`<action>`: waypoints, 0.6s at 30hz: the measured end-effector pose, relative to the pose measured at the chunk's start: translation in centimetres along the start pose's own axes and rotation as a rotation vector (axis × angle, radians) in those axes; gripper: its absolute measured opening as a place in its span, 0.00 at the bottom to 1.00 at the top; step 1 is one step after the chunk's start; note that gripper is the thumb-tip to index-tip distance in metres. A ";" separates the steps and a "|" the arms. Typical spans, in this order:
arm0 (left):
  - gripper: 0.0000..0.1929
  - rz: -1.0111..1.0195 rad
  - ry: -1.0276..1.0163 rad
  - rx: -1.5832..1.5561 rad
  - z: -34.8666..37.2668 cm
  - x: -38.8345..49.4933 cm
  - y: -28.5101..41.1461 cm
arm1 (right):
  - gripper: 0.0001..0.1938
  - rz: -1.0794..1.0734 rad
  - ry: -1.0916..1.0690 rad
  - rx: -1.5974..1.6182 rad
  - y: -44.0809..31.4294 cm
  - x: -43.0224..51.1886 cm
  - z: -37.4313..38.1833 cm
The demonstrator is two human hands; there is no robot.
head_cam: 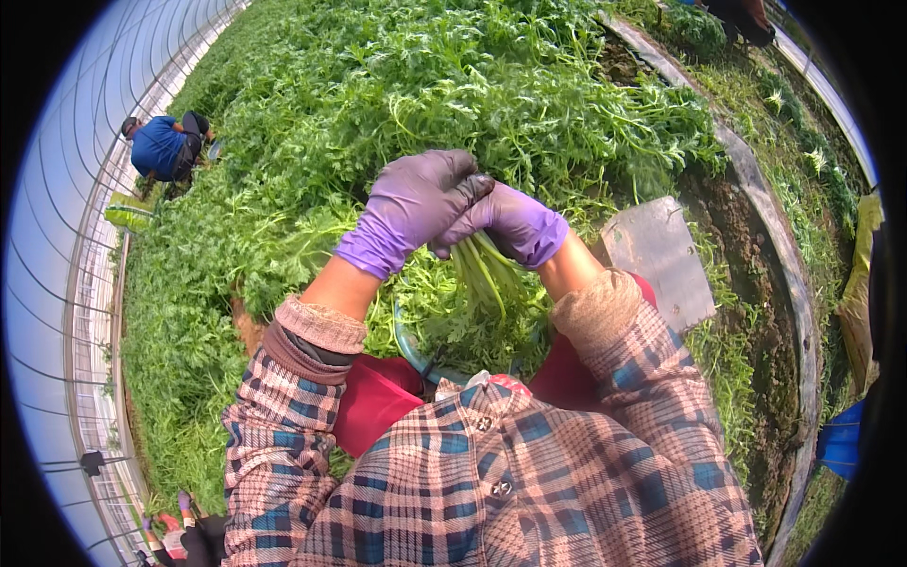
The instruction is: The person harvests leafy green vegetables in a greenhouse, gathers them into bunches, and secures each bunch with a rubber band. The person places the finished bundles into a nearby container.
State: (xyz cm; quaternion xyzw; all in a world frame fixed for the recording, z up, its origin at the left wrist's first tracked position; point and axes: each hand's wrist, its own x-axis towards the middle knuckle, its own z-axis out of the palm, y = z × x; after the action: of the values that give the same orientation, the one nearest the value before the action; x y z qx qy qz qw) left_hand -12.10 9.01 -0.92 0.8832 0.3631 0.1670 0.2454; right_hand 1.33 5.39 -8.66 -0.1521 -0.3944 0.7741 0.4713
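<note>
Both my hands wear purple gloves with darkened, soiled fingers, and they meet in front of my chest. My left hand (418,202) is curled, its fingertips against my right hand (514,220). Between them is a bunch of leafy greens (485,276), its pale stems in the grip and its leaves hanging toward me. My right thumb lies across the stems. What exactly the left fingers pinch is hidden. Under the bunch, more cut greens lie within a curved blue rim (405,340), which looks like a basin between my knees.
A dense bed of leafy plants (425,71) spreads ahead and left. A flat metal sheet (659,259) lies at right, beside bare soil and a plastic strip (772,212). One person (159,149) crouches at left; others show partly at the rims. A greenhouse wall (64,212) curves along the left.
</note>
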 end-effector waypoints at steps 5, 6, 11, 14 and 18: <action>0.15 0.088 0.212 0.095 -0.7 0.9 0.8 | 0.17 0.064 0.015 -0.104 -0.7 -0.6 0.9; 0.15 0.061 0.230 0.046 -1.2 1.1 1.0 | 0.18 0.135 0.051 -0.060 -0.7 -0.5 1.0; 0.17 0.073 0.316 0.089 -4.2 2.6 1.4 | 0.26 0.118 0.068 -0.420 -0.1 -0.8 -0.1; 0.16 0.037 0.373 0.061 -5.9 3.3 1.8 | 0.23 0.106 0.056 -0.338 1.0 -0.8 -1.7; 0.17 0.041 0.444 0.076 -7.2 3.9 2.2 | 0.24 0.177 0.186 -0.456 1.5 -1.5 -3.1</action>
State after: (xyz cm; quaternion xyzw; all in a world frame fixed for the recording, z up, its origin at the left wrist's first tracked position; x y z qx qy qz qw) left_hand -11.69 12.72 6.71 0.8405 0.3964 0.3484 0.1225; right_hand 3.03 5.13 -11.99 -0.3590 -0.4988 0.6861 0.3895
